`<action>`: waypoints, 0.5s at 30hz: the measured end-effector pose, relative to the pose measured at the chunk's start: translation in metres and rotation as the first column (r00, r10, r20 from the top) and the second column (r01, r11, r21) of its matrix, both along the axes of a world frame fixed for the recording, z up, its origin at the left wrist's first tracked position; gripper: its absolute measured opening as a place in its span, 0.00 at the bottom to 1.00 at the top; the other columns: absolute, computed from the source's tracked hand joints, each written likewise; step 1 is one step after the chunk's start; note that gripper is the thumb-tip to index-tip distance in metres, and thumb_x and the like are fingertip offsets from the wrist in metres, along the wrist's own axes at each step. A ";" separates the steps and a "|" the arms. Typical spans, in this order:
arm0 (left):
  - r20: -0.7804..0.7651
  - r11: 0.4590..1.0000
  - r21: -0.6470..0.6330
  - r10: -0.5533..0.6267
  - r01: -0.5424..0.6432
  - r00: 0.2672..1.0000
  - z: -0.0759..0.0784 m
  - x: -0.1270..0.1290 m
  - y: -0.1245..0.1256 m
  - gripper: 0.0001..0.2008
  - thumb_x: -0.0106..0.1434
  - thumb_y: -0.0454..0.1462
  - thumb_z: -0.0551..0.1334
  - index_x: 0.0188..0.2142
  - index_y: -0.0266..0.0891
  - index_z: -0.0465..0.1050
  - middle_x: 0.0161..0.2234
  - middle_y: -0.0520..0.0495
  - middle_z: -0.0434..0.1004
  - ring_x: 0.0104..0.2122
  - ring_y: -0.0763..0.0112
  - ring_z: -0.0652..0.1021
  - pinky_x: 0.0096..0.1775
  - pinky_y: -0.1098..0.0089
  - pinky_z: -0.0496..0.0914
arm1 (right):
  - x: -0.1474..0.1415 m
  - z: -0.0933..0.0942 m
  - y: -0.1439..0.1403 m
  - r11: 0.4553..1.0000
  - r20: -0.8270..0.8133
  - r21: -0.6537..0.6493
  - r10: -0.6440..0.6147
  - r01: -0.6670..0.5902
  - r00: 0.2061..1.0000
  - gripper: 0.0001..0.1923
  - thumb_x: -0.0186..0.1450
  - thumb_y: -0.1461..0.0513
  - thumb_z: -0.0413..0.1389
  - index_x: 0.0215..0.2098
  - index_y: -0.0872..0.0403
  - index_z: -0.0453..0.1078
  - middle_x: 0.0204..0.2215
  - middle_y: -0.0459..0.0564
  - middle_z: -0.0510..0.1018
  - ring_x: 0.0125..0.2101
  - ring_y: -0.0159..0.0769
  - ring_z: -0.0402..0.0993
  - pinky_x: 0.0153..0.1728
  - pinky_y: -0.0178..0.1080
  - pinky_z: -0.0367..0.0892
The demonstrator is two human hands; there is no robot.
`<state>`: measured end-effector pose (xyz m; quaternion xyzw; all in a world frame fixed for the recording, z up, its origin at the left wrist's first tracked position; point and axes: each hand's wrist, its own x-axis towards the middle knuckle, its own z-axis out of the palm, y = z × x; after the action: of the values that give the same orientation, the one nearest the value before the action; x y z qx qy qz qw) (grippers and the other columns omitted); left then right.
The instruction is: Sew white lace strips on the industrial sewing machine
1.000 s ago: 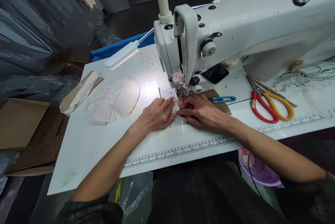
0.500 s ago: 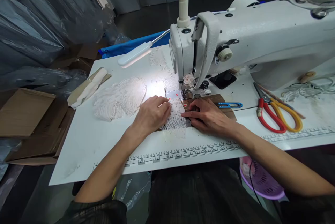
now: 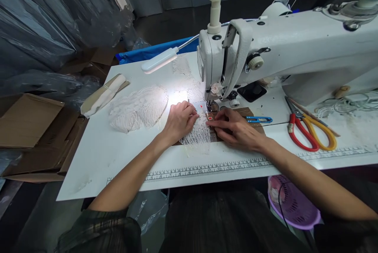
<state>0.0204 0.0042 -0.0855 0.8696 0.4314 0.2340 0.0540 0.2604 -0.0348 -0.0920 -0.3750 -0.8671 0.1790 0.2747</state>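
Dark plastic sheeting is hung along the far left, with flattened cardboard stacked on the floor below it. Next over, the white worktable is seen, a printed ruler strip run along its near edge. A rolled bundle of white trim is parked at the table's left side, and a pile of white lace pieces is laid just beside it, probably kept there so it's within easy reach. A gooseneck lamp is aimed at the needle area (the glare is pretty strong there).

Then the left hand is pressed flat, fingers together, on the left edge of the lace strip, which is spread on the bed just in front of the presser foot. The strip is pinned between both hands, most likely so it's kept taut and straight. The right hand is laid on its right edge, over a brown card, fingers extended and close together, tips pointed toward the foot. Nothing is actually gripped; it's all held down by pressure.

Above, the white sewing machine is stretched off to the right. Blue thread snips are left just past the right hand, and red and yellow scissors are laid further right. A pink basket is tucked under the table.
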 end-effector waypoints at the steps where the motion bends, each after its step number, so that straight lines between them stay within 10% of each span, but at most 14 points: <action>1: -0.033 0.999 0.024 -0.046 0.047 0.998 0.000 0.000 -0.002 0.07 0.70 0.35 0.56 0.33 0.38 0.67 0.38 0.44 0.75 0.39 0.64 0.75 0.39 0.62 0.65 | 0.000 0.002 0.001 0.999 -0.033 -0.025 -0.023 0.022 0.999 0.19 0.68 0.61 0.52 0.56 0.51 0.73 0.46 0.58 0.70 0.47 0.44 0.70 0.51 0.51 0.68; 6: -0.109 0.986 0.062 -0.149 0.156 0.983 0.005 -0.003 -0.013 0.09 0.73 0.35 0.48 0.36 0.38 0.62 0.37 0.42 0.76 0.32 0.66 0.74 0.35 0.63 0.65 | -0.012 0.017 0.011 0.967 -0.107 -0.255 -0.027 -0.001 0.994 0.30 0.67 0.55 0.55 0.65 0.55 0.61 0.45 0.58 0.75 0.45 0.44 0.74 0.50 0.51 0.72; 15: 0.291 0.934 -0.330 -0.038 0.138 0.956 0.013 -0.002 -0.022 0.14 0.68 0.41 0.59 0.50 0.40 0.59 0.33 0.49 0.80 0.27 0.72 0.76 0.28 0.70 0.65 | -0.040 0.006 0.023 0.790 -0.419 -0.613 -0.305 -0.018 0.855 0.23 0.62 0.58 0.62 0.54 0.56 0.71 0.34 0.50 0.79 0.33 0.34 0.76 0.39 0.42 0.75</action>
<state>0.0181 -0.0177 -0.0729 0.8231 0.4140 0.2721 0.2775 0.2208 -0.0122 -0.0858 -0.4501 -0.6328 0.5104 0.3694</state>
